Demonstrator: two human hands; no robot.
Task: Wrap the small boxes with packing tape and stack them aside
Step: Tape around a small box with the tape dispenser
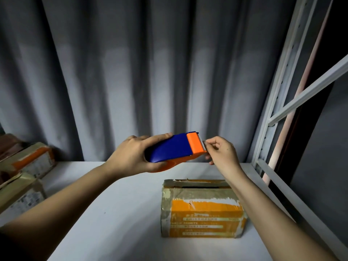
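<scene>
The left hand [131, 154] grips a blue and orange tape dispenser [174, 150] in the air, fingers curled round its body. The right hand [220, 151] pinches at the toothed blade end, thumb and forefinger pressed together. A worn box [202, 209] lies on the table [113, 204] below the hands; more boxes [24, 172] sit far left.
</scene>
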